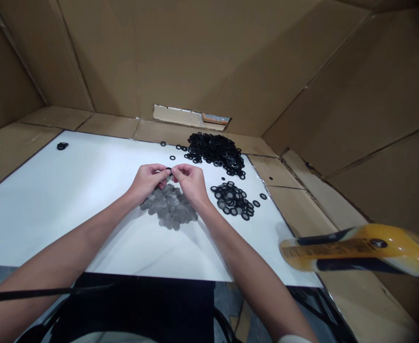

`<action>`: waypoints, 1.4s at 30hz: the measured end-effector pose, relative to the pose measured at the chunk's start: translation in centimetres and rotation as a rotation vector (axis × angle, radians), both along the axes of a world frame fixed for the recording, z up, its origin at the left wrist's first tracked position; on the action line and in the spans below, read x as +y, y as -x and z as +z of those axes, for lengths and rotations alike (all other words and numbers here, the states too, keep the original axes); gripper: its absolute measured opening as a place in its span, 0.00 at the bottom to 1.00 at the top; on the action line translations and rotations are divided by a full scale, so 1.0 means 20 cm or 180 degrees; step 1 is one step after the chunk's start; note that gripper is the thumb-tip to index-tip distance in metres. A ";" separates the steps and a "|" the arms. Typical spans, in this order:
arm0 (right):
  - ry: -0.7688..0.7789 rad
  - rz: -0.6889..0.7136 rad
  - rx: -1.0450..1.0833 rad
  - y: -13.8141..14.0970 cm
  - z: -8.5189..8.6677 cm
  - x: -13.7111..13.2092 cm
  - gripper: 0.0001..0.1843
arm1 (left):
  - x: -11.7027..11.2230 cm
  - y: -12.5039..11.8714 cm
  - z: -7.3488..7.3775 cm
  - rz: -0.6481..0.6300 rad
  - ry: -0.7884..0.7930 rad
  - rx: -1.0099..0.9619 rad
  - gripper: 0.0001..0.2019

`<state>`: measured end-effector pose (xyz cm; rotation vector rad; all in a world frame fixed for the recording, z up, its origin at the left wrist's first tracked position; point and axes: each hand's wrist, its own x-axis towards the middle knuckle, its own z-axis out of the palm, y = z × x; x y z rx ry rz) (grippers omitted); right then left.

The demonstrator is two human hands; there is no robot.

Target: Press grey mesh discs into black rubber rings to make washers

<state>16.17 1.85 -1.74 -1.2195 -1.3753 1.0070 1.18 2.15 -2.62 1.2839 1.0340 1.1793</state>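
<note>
**Item 1.** Small black rubber ring: located at centre of frame, held up between both hands, mostly hidden by the fingertips, any insert too small to tell.

**Item 2.** Bare left hand: raised at centre of frame, its curled fingers pressed together in a pinch on the ring's left side.

**Item 3.** Bare right hand: raised just beside the left hand, its curled fingers likewise pinched on the ring's right side, fingertips of both hands nearly touching.

**Item 4.** Loose pile of thin grey mesh discs: spread directly below both hands, not touched by either.

**Item 5.** Heap of black rubber rings: massed at upper centre, beyond the hands, with a few strays scattered to its left.

**Item 6.** Smaller cluster of black rings with grey centres: placed right of centre, near the right hand.

**Item 7.** White tabletop: carrying all of the above, edged by brown corrugated cardboard lining on the far side and right.

**Item 8.** Glossy yellow-and-black cylindrical container: blurred, intruding at right of frame, well apart from the hands.
</note>
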 end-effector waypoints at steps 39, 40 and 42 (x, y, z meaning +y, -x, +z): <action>-0.1761 0.0065 -0.0297 -0.01 0.09 -0.10 0.03 | -0.06 0.01 0.11 0.0481 -0.1374 -0.0379 0.08; -0.2027 -0.0018 -0.0429 -0.01 0.09 -0.10 0.02 | -0.07 0.01 0.12 0.0458 -0.1574 -0.0401 0.06; -0.2608 -0.0220 -0.0648 -0.02 0.10 -0.10 0.04 | -0.08 0.01 0.12 0.0446 -0.1960 -0.0351 0.03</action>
